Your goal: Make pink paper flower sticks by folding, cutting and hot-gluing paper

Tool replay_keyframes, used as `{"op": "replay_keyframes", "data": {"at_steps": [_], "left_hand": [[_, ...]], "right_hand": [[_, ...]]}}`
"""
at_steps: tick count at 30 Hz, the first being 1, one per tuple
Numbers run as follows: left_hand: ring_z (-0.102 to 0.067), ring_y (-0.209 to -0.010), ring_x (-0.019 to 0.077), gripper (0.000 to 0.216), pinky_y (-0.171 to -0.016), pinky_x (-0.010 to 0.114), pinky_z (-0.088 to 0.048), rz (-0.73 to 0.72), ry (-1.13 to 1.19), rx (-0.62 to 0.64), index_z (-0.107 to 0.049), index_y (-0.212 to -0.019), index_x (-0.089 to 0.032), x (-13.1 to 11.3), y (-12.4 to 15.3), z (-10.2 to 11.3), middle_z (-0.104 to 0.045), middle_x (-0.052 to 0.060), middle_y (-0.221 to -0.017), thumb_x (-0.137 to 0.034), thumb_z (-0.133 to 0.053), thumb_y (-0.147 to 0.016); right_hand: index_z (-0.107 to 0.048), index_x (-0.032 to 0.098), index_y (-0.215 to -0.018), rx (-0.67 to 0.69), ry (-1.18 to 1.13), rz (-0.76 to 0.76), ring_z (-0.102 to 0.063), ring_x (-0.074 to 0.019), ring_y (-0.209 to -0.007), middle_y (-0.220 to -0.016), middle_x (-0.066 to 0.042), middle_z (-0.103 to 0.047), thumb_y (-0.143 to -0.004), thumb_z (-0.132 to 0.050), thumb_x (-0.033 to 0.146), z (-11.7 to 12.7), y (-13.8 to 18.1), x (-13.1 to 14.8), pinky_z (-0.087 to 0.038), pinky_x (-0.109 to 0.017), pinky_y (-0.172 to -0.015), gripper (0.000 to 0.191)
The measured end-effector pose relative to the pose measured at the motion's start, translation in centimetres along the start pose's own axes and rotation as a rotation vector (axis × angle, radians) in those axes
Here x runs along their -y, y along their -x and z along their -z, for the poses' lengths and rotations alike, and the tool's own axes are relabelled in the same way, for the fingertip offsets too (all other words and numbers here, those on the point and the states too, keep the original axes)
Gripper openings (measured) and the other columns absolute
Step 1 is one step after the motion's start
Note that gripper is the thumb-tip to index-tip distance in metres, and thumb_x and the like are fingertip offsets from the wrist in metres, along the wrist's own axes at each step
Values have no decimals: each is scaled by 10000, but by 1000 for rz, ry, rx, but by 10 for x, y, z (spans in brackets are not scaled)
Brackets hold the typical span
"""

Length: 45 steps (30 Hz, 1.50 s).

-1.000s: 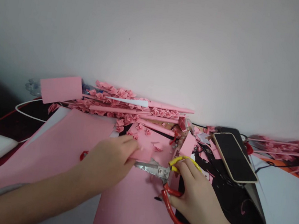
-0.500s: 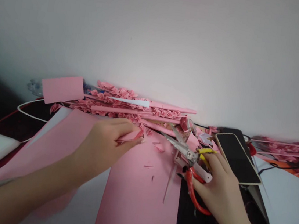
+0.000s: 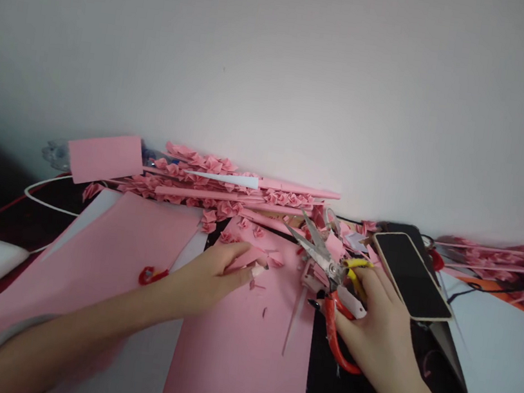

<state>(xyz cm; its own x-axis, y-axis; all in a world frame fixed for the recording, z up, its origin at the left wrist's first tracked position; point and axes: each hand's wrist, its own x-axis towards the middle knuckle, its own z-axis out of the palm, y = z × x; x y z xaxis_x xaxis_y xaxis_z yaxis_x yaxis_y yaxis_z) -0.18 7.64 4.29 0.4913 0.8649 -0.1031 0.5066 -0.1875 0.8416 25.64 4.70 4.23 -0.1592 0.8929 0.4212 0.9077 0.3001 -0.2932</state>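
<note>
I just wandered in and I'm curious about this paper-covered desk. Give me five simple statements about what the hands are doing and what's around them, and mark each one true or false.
1. The right hand holds red-and-yellow-handled scissors. True.
2. The scissors are fully closed. False: their blades stand apart.
3. The left hand pinches a small piece of pink paper. True.
4. A phone lies to the right of the scissors. True.
5. The left hand is touching the phone. False: the two are well apart, with the scissors between them.
</note>
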Motion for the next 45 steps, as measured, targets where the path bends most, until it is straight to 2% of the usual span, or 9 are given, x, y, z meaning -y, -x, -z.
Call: {"op": "replay_keyframes", "data": {"at_steps": [3,5,9,15,21,25,29,34,45], "left_hand": [[-234,-479,88,274,-447,210,-228,88,465,110,-415,-870,-226,-1,0,4,-260,-81,-576,-478,-328,-936],[-193,-471,74,295,-440,213,-188,67,612,135,-365,-801,-221,-2,0,4,-284,-76,-605,-472,-311,-946],[-231,-475,59,323,-436,214,-194,-8,615,113,-340,-737,-204,-5,1,4,-374,-57,-665,-442,-328,-954],[-232,-486,81,346,-443,223,-203,19,541,88,-297,-713,-214,-4,4,2,-323,-60,-616,-467,-324,-948],[-202,-531,99,326,-480,242,-180,77,652,116,-378,-736,-207,-1,1,5,-309,-32,-680,-440,-297,-950],[-218,-540,86,272,-486,227,-199,97,698,181,-431,-871,-217,-2,-1,8,-305,-39,-715,-468,-348,-936],[-209,-510,85,279,-465,221,-192,76,536,250,-365,-974,-241,2,-1,7,-289,-62,-673,-515,-346,-923],[-261,-592,116,357,-520,244,-222,-14,100,125,-295,-707,-210,7,-3,3,-269,-42,-684,-495,-349,-916],[-281,-570,119,338,-528,258,-201,-96,-100,118,-241,-672,-207,10,-4,4,-298,-49,-634,-405,-315,-937]], "right_hand": [[-453,231,-844,73,-59,-5,-523,-187,-692,-817,-27,-517,-710,-574,196,-1,2,2,-435,-279,-582,184],[-432,228,-828,139,-103,-11,-497,-176,-656,-778,-15,-496,-709,-564,191,-2,4,4,-418,-269,-559,181],[-370,237,-768,245,-153,-11,-410,-152,-566,-688,20,-440,-706,-581,231,-5,9,9,-350,-252,-490,220],[-342,238,-728,380,-196,-7,-395,-151,-580,-688,24,-434,-728,-598,277,-10,15,16,-320,-253,-519,259],[-360,228,-662,162,-136,12,-333,-119,-500,-581,51,-363,-735,-585,321,-5,7,7,-282,-231,-461,254],[-390,216,-593,9,8,-115,-353,-109,-475,-523,47,-366,-770,-529,355,14,-8,-17,-291,-227,-467,264],[-413,221,-542,30,241,-302,-394,-128,-434,-449,29,-413,-756,-520,459,28,-30,-52,-277,-245,-448,338],[-571,207,-677,205,507,-375,-572,-244,-577,-612,-86,-615,-757,-514,527,24,-54,-94,-325,-295,-492,335],[-627,152,-726,374,478,-356,-622,-281,-692,-728,-130,-669,-724,-609,317,7,-63,-115,-343,-297,-541,165]]}}
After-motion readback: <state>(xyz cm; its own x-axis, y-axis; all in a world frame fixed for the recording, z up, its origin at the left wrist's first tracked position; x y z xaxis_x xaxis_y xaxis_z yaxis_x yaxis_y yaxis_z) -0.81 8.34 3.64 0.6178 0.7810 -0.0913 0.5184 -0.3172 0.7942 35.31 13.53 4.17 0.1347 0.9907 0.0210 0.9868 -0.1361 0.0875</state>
